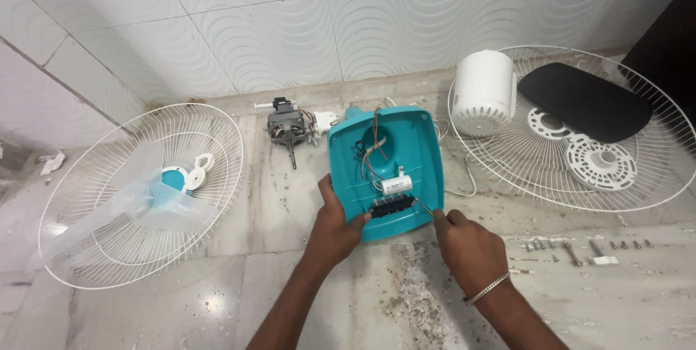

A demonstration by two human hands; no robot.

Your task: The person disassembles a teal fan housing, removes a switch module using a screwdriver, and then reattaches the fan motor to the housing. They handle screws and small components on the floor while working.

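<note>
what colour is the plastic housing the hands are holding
Teal housing, open side up, steadied by the left hand; the head view shows it.

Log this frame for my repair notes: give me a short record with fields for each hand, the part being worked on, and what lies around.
left hand: left hand holds the lower left edge of the teal housing
right hand: right hand holds a thin tool pointed at the black switch block
inside housing: white capacitor, loose wires
left side: fan guard with clear blades
behind: motor
right side: white motor cover, screws
surface: marble floor
</note>
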